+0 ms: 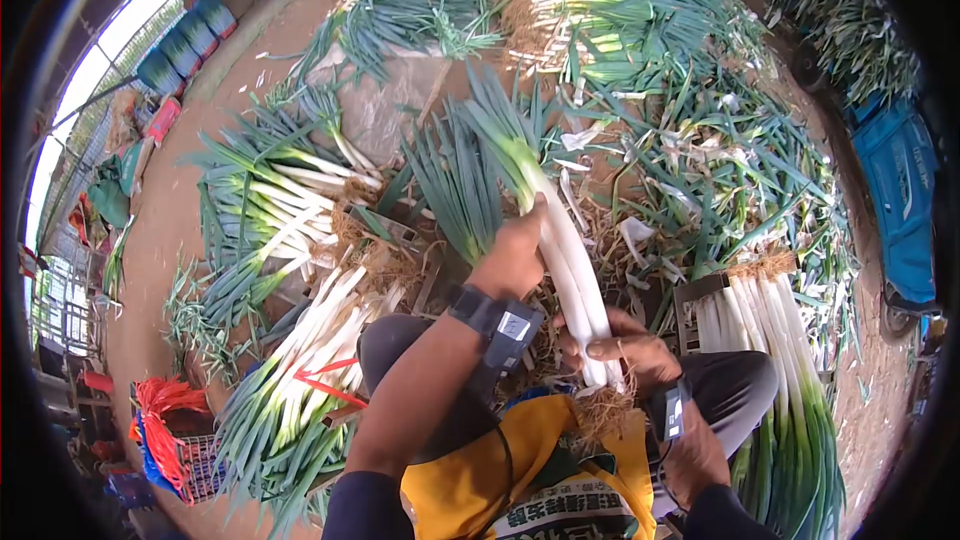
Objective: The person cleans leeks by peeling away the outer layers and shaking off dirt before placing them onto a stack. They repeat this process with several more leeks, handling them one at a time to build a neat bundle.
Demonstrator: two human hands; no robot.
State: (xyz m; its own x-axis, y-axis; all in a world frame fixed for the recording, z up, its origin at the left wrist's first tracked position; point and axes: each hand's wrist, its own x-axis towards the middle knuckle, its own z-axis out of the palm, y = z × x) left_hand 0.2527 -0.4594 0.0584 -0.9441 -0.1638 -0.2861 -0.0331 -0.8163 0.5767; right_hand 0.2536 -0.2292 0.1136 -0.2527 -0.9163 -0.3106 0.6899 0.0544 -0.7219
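Note:
A few long leeks with white stalks are held across the front of my body, roots down and green leaves pointing up and away. My left hand is wrapped round the upper stalks, just below the green part. Lower down, my right hand grips the white ends close to the brown roots. Left of my knee lies a pile of leeks with red ties on it. On the right, a bundle of leeks rests with its roots at a metal rack.
More leeks lie at the left, and large heaps at the back. Loose leaves and trimmings cover the ground at right. Red ties hang over a basket at lower left. A blue vehicle stands far right.

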